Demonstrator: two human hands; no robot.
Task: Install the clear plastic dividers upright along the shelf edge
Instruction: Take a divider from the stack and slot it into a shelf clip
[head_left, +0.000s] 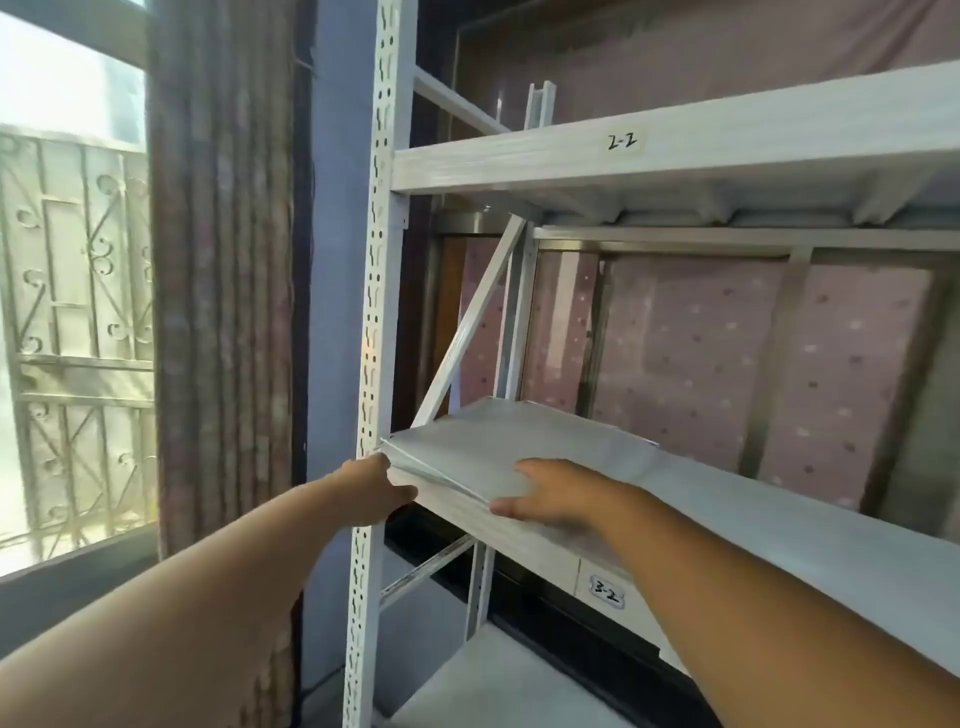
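While my left hand (376, 491) curls around the near left corner of the stack of flat dividers (483, 452), my right hand (553, 493) rests flat on top, fingers relaxed. The stack lies at the left end of the shelf (779, 525) labelled 3-2, beside the perforated upright (376, 312).
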